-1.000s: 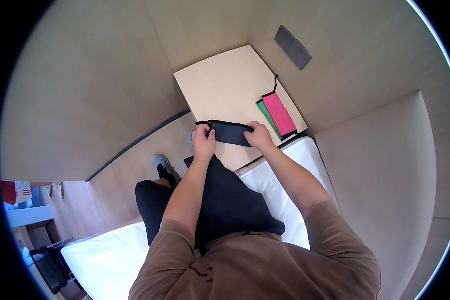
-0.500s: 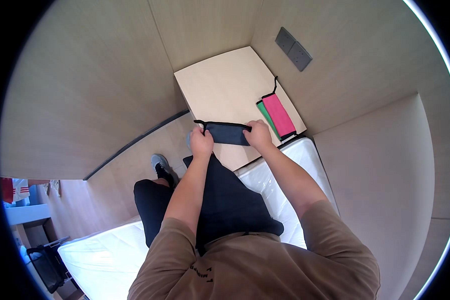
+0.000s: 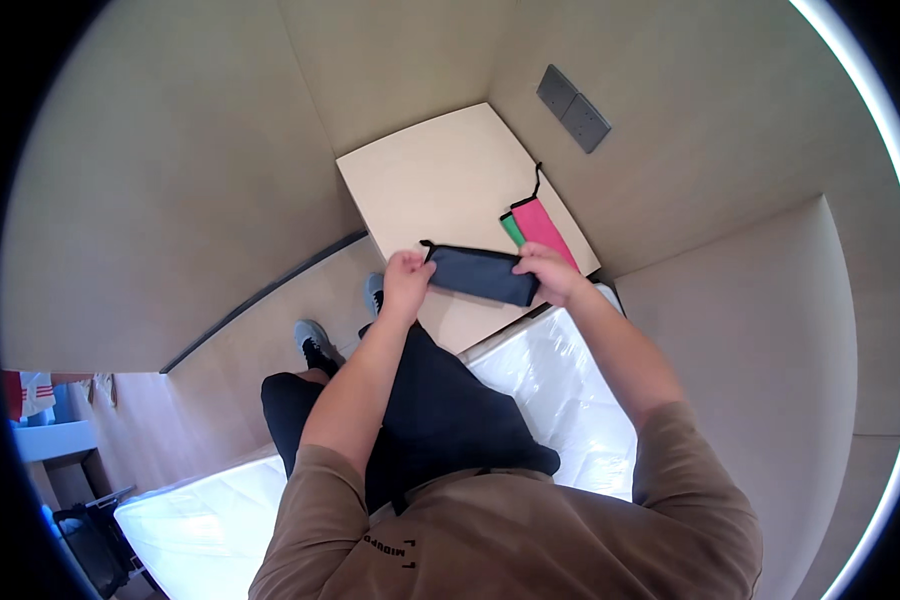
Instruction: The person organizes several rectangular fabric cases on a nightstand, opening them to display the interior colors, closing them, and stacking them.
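Observation:
Between my two hands a flat dark grey pouch [image 3: 478,275] with black edging is stretched, low over the near part of a pale wooden tabletop [image 3: 430,180]. My left hand [image 3: 406,284] pinches its left end, beside the small black strap at the upper corner. The right end is gripped by my right hand [image 3: 552,274], thumb on top. Just beyond that hand lies a pink pouch [image 3: 543,228] with black trim and a black strap, partly covered by my fingers. A green pouch [image 3: 511,228] shows from under its left side.
Wooden panels rise behind the table, with dark grey sockets [image 3: 573,108] on the right one. A plastic-wrapped mattress [image 3: 560,370] borders the table's near edge. A padded panel [image 3: 750,330] stands to the right. My shoes [image 3: 315,338] are on the floor at the left.
The grey pouch has shifted right and slants down at its right end. My right hand now overlaps the pink pouch. The left hand's fingers have moved up around the strap corner.

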Tool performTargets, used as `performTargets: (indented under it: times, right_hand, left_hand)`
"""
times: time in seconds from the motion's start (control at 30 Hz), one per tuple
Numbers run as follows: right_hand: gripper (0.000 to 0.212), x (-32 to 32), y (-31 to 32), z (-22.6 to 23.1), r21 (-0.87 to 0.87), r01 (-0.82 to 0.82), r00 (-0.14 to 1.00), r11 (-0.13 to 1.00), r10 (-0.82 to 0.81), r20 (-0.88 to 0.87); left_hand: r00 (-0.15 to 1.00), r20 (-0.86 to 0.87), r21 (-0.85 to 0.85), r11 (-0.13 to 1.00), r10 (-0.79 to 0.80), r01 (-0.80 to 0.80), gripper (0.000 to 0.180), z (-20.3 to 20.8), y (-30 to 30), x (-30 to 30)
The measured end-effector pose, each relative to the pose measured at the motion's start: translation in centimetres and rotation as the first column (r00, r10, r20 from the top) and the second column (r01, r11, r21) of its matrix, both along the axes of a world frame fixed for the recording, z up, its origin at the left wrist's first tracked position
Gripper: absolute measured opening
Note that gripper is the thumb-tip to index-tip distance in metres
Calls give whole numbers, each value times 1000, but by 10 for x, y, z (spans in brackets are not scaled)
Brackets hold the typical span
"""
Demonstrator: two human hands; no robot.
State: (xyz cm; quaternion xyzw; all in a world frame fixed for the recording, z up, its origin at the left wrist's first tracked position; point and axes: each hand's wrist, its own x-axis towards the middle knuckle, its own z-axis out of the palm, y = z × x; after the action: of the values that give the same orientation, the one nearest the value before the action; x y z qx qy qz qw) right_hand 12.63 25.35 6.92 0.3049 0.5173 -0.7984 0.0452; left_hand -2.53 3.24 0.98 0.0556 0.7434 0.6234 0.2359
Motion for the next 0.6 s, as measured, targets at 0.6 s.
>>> performTargets:
  times: [0.6]
  right_hand:
    - [28,42,54,-58,395,451,820,801,-546,172]
  left_hand:
    - [622,-587,-600,794,-518,95,21,30,-67,77]
